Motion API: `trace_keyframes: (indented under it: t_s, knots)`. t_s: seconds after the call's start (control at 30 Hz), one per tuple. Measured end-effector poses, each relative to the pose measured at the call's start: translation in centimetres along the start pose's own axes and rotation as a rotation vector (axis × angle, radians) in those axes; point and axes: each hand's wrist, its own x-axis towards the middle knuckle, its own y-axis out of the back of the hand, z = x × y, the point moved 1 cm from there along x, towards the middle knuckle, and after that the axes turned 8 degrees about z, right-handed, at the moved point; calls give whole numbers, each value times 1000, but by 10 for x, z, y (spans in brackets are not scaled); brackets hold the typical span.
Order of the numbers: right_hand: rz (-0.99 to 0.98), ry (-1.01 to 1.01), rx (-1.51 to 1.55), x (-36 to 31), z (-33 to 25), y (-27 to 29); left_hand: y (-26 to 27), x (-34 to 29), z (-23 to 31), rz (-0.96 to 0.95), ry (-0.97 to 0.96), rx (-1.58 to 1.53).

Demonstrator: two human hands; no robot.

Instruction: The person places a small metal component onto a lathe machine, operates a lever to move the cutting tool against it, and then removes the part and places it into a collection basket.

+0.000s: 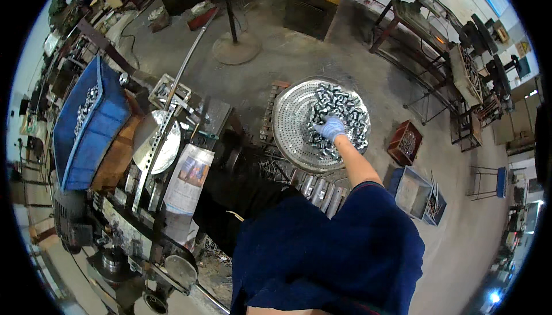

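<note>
My right hand [330, 128], in a pale blue-grey glove, reaches down onto a pile of small shiny metal fittings [342, 105]. Its thumb stands apart from the other fingers, and I see no part held between them. The fingertips touch the pile or hover just over it; I cannot tell which. Beneath the fittings lies a large round metal tray [290, 122] full of small holes, its left side bare. My left hand is out of view.
On the left are a machine with a long metal bar [184, 67], a folded newspaper [187, 182] and a blue bin [95, 136] of metal parts. A red-brown box [405, 142] and a grey bin [411, 191] stand right of the tray. Beyond it is a fan stand [236, 47].
</note>
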Motion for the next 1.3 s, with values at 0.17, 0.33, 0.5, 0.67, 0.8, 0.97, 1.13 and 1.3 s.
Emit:
trace_keyframes:
  t_s: [0.17,0.33,0.5,0.67,0.8,0.97,1.13,1.3]
  knots:
    - [-203,93,72,5,-13,25,25,-10,-15,43,30,8]
    - [-349,46,-143,14,-41,33,36,-15,-21,65,41,5]
    - [-342,-146,2,23,-26,18,53,-24,-34,106,82,-16]
    - [-339,-18,-7,64,30,-35,55,-22,-47,105,113,-50]
    - [-290,-153,-28,50,-19,0,92,-49,-62,181,148,-64]
    - [-285,-103,-42,58,0,-12,112,-66,-77,202,180,-99]
    - [-125,-55,-29,56,6,5,109,-59,-97,149,196,-37]
    - [-133,243,462,-4,-129,76,158,-6,-191,265,-166,604]
